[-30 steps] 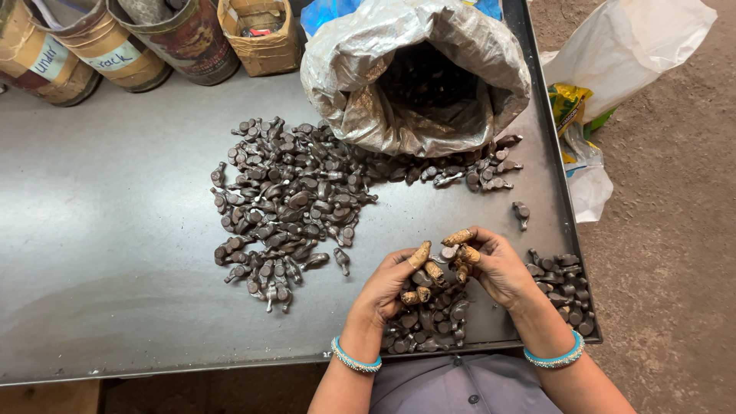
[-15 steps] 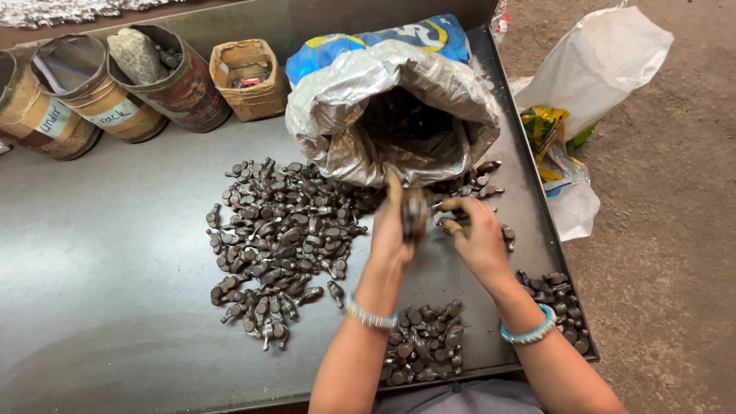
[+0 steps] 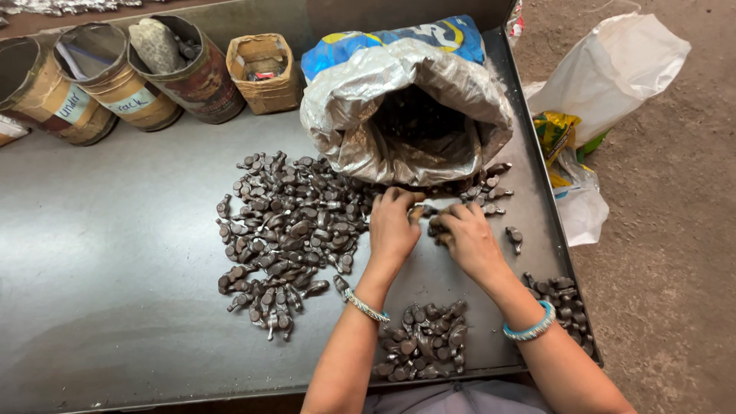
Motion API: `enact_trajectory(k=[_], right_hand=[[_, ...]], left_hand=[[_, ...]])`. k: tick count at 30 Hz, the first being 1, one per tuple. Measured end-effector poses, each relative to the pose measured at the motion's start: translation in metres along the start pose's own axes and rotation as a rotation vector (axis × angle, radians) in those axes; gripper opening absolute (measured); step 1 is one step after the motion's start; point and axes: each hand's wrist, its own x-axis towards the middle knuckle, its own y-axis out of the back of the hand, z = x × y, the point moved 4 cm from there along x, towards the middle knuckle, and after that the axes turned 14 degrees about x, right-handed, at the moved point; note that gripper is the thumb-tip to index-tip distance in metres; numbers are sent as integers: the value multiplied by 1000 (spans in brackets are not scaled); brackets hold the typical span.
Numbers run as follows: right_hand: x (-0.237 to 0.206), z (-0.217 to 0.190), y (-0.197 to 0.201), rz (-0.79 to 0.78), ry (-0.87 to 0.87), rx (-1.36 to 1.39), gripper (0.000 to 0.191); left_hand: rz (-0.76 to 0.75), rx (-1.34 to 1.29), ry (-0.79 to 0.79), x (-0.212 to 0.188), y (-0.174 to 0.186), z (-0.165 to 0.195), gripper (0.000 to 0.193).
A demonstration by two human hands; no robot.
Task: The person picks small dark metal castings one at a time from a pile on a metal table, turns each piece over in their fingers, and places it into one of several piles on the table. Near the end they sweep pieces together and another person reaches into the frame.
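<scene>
Both my hands rest palm down on the dark metal table (image 3: 115,253), just in front of the open mouth of a silvery sack (image 3: 406,115) that lies on its side. My left hand (image 3: 395,226) curls its fingers over small dark metal pieces (image 3: 426,210) at the sack's mouth. My right hand (image 3: 469,239) grips similar pieces beside it. A large spread pile of the same pieces (image 3: 287,230) lies to the left of my left hand. A smaller pile (image 3: 422,341) sits near the front edge between my forearms, and another (image 3: 563,303) by the right edge.
Several round tins (image 3: 115,92) and a small tan box (image 3: 264,73) stand along the back left. A white plastic bag (image 3: 613,69) and a yellow-green packet (image 3: 560,134) lie on the dirt floor past the table's raised right rim (image 3: 537,153).
My hands moved from the front pile up to the sack's mouth and have now dropped onto the pieces lying there. The view has tilted toward the back of the table.
</scene>
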Motion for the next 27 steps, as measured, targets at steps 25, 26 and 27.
enact_trajectory(k=[25,26,27], right_hand=[[-77,44,-16,275,-433,1388,29],[-81,45,-19,281,-458,1435,30],[-85,46,-21,282,-482,1484,30]], left_hand=[[-273,-443,119,-90,39,9,61],[-315,-518,191,-101,35,10,58],[-290,-656,231,-108,30,13,51]])
